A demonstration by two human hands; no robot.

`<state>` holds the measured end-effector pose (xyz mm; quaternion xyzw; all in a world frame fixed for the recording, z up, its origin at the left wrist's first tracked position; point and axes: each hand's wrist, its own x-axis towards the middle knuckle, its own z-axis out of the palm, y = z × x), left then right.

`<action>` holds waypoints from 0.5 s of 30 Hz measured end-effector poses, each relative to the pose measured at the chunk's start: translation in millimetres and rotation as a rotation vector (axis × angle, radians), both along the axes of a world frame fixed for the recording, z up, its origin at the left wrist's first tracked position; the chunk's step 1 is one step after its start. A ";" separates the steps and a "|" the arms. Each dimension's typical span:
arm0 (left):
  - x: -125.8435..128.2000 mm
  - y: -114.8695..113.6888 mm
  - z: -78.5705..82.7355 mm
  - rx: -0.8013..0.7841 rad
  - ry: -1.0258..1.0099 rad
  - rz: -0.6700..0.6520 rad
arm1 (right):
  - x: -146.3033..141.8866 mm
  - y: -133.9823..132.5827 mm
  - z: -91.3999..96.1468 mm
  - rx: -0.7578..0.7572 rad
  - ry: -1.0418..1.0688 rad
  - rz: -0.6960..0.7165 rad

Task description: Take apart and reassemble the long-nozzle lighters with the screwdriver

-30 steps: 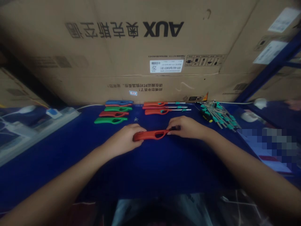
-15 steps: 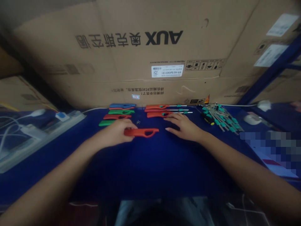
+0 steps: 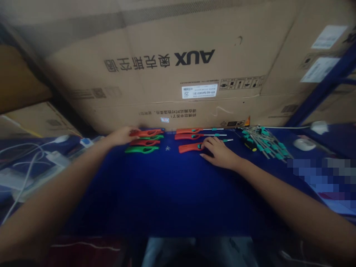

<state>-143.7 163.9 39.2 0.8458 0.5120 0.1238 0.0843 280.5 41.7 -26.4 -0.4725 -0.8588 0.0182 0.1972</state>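
At the back left my left hand (image 3: 122, 136) grips the end of a red lighter handle shell (image 3: 151, 132), held at the far end of a row of shells. Nearer to me in that row lie a red shell (image 3: 144, 142) and a green shell (image 3: 142, 150). My right hand (image 3: 219, 152) has its fingers curled over the trigger end of a red lighter (image 3: 189, 148), whose metal tube shows beyond the fingers. Behind it lie two similar lighters, an orange-red one (image 3: 189, 131) and a red one (image 3: 183, 137), with metal tubes and green parts.
A pile of metal tubes with green parts (image 3: 267, 142) lies at right, beside a black-and-yellow screwdriver handle (image 3: 250, 145). Tiny metal pieces (image 3: 167, 148) sit between the rows. A large cardboard box (image 3: 155, 89) stands behind; a power strip and white cables (image 3: 30, 163) are at left.
My left hand has carried the red shell from the middle to the back of the left row. My right hand has closed on the nearest lighter, which now lies farther from the other two.
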 end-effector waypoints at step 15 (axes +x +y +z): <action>40.5 -17.2 9.5 0.059 0.103 0.152 | -2.2 -25.4 34.9 -0.301 -0.015 0.099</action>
